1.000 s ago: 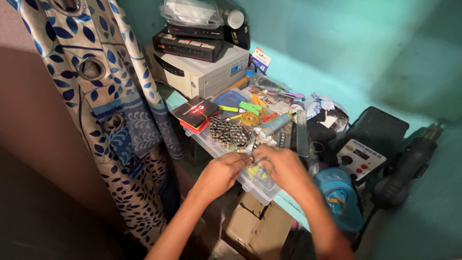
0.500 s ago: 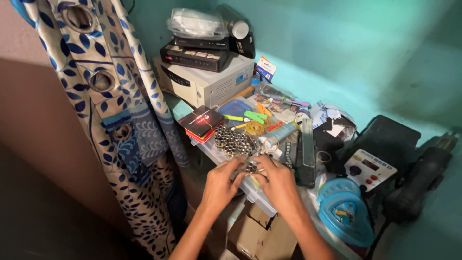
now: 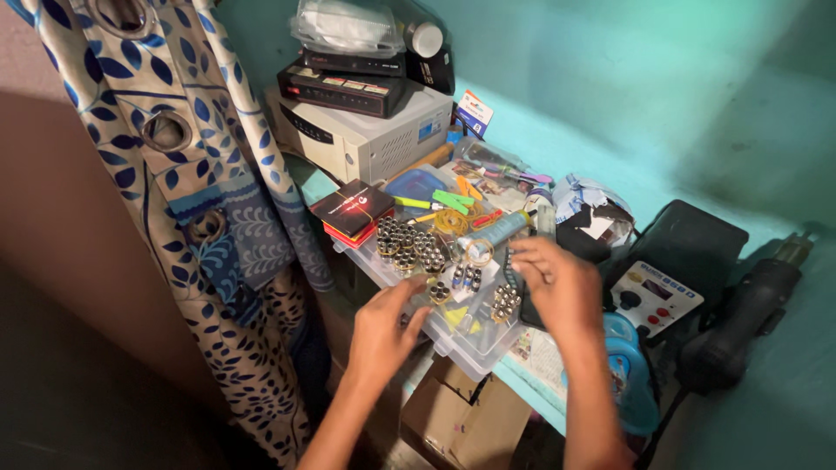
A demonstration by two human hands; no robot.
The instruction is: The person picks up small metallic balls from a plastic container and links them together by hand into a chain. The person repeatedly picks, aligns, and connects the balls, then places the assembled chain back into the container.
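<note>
The person's left hand [image 3: 383, 329] hovered low over the near edge of a clear plastic compartment box [image 3: 475, 335], its fingers curled loosely and its fingertips close to a small cluster of metal-capped cylindrical parts [image 3: 438, 292] — whether it actually pinched one could not be told. The right hand [image 3: 557, 283] was held above the box's far side with its fingers spread and bent, empty as far as could be seen, just beside another small bunch of the same metal parts [image 3: 505, 302].

The larger heap of these dark, brass-tipped parts [image 3: 405, 244] lay at the far end of the box, next to a red-and-black flat packet [image 3: 353, 211]. Judged from how things lay, the sorting looked to be in its early part: only a few little groups sat apart in the near compartments, while most of the pieces were massed together in the heap.

Around the box were a coil of yellow rubber bands [image 3: 451, 222], a grey tube [image 3: 498, 233], green and orange clips [image 3: 455, 198], a white boxy power unit [image 3: 361, 135] with black set-top devices stacked on it, and a blue-patterned curtain [image 3: 187, 174] at the left. A cardboard carton [image 3: 461, 418] stood below the teal shelf [image 3: 557, 148].
</note>
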